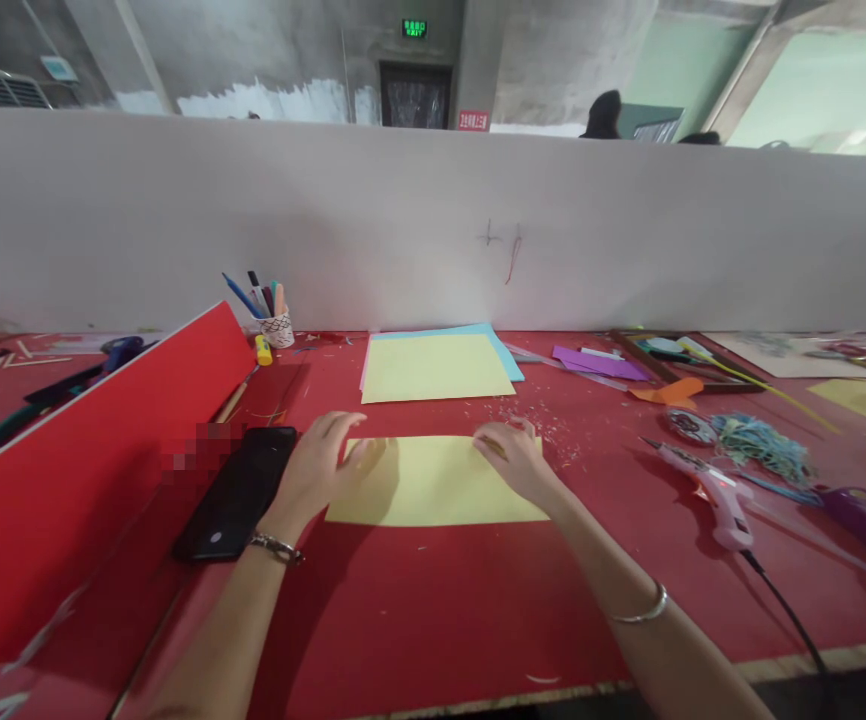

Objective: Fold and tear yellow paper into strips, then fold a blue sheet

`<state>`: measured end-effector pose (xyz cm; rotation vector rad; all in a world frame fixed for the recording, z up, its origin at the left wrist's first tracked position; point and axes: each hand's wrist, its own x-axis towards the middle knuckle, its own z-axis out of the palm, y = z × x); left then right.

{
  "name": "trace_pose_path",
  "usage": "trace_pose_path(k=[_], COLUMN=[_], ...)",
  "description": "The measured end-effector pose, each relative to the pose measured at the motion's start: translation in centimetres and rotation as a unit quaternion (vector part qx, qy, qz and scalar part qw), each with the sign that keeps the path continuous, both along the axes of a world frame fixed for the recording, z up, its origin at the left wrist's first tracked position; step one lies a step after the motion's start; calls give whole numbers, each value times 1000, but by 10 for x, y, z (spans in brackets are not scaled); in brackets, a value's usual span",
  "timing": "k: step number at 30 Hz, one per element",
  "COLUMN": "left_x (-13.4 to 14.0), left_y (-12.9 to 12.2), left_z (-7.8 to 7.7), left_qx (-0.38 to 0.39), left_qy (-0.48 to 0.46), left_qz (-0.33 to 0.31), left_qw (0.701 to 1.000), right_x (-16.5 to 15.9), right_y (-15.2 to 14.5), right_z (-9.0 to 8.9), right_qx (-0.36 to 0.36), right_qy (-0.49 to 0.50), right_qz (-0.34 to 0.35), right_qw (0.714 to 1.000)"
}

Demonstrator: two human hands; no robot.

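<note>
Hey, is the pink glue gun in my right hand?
No, the pink glue gun lies on the red tabletop, apart from your right hand at the nearer yellow sheet.

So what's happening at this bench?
Someone is working with a yellow sheet on the red table. Their left hand is over its left end, right hand over its right; contact is hard to tell. More paper lies behind it, a phone to the left, a glue gun to the right.
</note>
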<state>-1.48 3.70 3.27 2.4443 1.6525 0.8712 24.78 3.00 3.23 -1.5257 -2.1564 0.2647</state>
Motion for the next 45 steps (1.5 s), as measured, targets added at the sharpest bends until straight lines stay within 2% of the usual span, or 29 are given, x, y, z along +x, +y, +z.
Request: trace_pose_path(k=[3,5,7,10,12,14,17,19,24,26,30,32,35,37,40,42,45], left_x=[9,11,10,5,1,-1,-1,1,6,8,9,10,15,21,35,44,56], left_y=[-3,-4,-3,0,3,3,0,-2,-2,-1,-4,-6,-10,-12,-16,-19,-24], left_z=[-3,-4,-3,-1,0,2,6,9,8,7,6,7,5,1,-6,-9,-10], left_qx=[-46,-94,-142,-191,-210,-247,-331,-359,-353,-333,-233,-190,-164,-188,-237,-254,-269], left_qy=[-9,-14,-43,-158,-282,-392,-455,-463,-511,-522,-509,-507,-522,-542,-561,-565,-568], left_qz=[-82,-102,-90,-20,21,29,12,12,23,33,87,90,77,63,42,28,4], left_qw=[996,990,985,969,936,886,827,810,783,785,824,836,833,817,792,784,778], right_x=[-8,-10,-8,-2,1,3,4,2,-3,-7,-17,-25,-38,-48,-59,-65,-71], right_y=[-4,-5,-4,0,2,3,3,2,-3,-7,-16,-20,-26,-30,-38,-44,-51], right_z=[0,0,-1,-2,-3,-3,-4,-5,-1,2,3,0,-4,-5,0,5,9], right_qx=[10,19,26,35,38,30,4,-13,-72,-99,-151,-167,-156,-135,-114,-143,-216], right_qy=[3,4,5,12,22,38,60,67,69,64,57,55,33,13,10,42,102], right_qz=[35,33,15,-26,-52,-67,-72,-69,-33,1,99,154,214,209,151,144,173], right_qw=[999,999,1000,999,998,997,996,995,994,993,982,972,964,968,982,978,956])
